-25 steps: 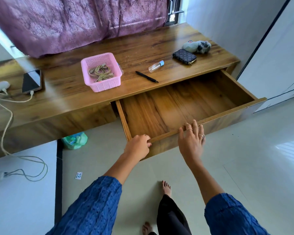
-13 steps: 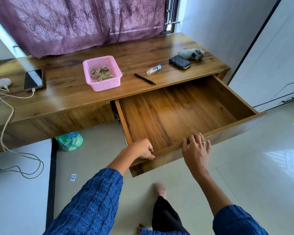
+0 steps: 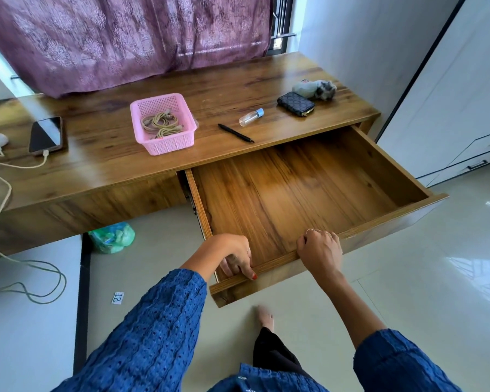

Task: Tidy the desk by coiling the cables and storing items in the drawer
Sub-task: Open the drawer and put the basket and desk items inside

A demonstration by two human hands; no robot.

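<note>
left hand (image 3: 232,257) curled, right hand (image 3: 320,250) curled

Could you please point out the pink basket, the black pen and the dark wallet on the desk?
pink basket (image 3: 170,142): head view, front wall.
black pen (image 3: 235,133): head view, mid-barrel.
dark wallet (image 3: 295,103): head view, top face.

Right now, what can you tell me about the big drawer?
The drawer is wide, shallow and made of brown wood-grain board. It is pulled far out from under the desk top, and nothing lies inside. Its front edge is held by both hands: the left hand near the left corner, the right hand further along.
</note>
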